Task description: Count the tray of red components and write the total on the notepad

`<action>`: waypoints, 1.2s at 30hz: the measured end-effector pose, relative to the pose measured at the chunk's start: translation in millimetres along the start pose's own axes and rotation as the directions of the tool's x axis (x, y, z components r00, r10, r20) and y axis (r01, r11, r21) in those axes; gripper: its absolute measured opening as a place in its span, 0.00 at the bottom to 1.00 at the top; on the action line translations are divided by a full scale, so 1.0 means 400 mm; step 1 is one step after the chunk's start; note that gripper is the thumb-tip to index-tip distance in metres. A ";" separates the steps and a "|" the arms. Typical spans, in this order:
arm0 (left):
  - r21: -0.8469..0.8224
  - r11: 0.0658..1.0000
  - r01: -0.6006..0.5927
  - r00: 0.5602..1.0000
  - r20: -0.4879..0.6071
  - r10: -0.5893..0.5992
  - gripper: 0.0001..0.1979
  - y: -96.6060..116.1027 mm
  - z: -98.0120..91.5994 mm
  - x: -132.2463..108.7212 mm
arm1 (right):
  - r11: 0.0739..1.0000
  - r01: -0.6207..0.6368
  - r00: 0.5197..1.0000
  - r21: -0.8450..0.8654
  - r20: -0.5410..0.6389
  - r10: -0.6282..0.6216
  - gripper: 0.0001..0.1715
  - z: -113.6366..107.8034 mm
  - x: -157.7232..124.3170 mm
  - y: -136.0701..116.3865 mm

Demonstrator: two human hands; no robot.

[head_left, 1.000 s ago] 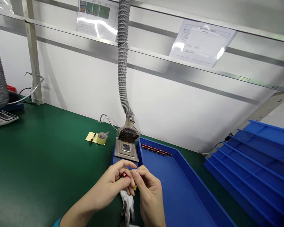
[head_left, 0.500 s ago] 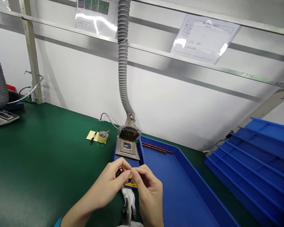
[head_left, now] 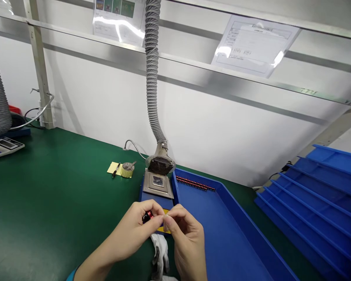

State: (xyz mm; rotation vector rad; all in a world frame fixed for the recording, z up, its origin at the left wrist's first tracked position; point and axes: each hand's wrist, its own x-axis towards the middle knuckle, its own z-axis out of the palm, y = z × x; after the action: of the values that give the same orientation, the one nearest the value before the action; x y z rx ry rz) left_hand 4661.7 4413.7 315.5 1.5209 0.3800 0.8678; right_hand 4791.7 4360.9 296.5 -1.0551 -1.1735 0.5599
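Observation:
My left hand (head_left: 137, 224) is closed around a small red-and-black part (head_left: 148, 216) that shows between its curled fingers. Thumb and fingers of my right hand (head_left: 185, 234) are pinched together, meeting the left fingertips; whatever lies between them is too small to make out. Both hands are held in front of a blue device with a square metal plate (head_left: 158, 182) on top and a yellow label partly hidden by the fingers. White gloves (head_left: 160, 249) lie below and between my wrists.
A blue tray (head_left: 225, 234) on the right holds a row of red-and-black parts (head_left: 194, 183). Stacked blue trays (head_left: 318, 195) stand farther right. A flexible duct (head_left: 152, 78) hangs over the plate. Tape (head_left: 127, 169), a pen and yellow notes lie left of the device.
Both hands have shifted very slightly right and down, their fingertips still together. The red-and-black part in my left hand shows at a slightly different angle.

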 end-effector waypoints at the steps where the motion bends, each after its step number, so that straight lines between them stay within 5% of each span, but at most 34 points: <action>1: 0.016 1.000 -0.004 1.000 -0.002 0.004 0.11 0.001 0.000 0.000 | 1.000 -0.005 1.000 -0.003 0.006 0.005 0.10 0.000 -0.001 -0.001; 5: 0.092 0.995 -0.024 1.000 -0.001 0.024 0.11 0.006 0.001 -0.004 | 1.000 -0.016 0.998 -0.003 0.054 0.016 0.13 -0.008 -0.002 -0.002; 9: 0.162 0.986 -0.038 0.997 -0.061 0.049 0.11 0.010 -0.004 -0.007 | 0.996 0.074 0.995 0.042 -0.065 -0.071 0.12 -0.027 -0.001 -0.003; 14: 0.175 0.983 -0.049 0.993 -0.101 0.068 0.11 0.010 -0.007 -0.015 | 0.950 0.229 0.963 -0.212 -0.090 -0.252 0.03 -0.023 -0.008 -0.023; 18: 0.169 0.984 -0.057 0.993 -0.093 0.073 0.11 0.012 -0.002 -0.019 | 0.902 0.313 0.941 -0.298 -0.035 -0.338 0.11 -0.006 -0.014 -0.038; 32: 0.201 0.979 -0.031 0.996 -0.073 0.046 0.12 0.004 -0.004 -0.021 | 0.964 0.167 0.982 -0.207 -0.057 -0.183 0.07 -0.002 -0.009 -0.039; 36: 0.216 0.976 -0.027 0.996 -0.081 0.046 0.11 0.006 -0.005 -0.019 | 0.946 0.228 0.964 -0.231 -0.081 -0.252 0.09 -0.001 -0.014 -0.032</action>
State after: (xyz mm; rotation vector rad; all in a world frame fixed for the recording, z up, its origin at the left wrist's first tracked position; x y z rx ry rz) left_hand 4654.8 4409.4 315.3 1.6976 0.5236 0.9467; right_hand 4788.2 4350.6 305.2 -1.0951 -1.2655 0.1799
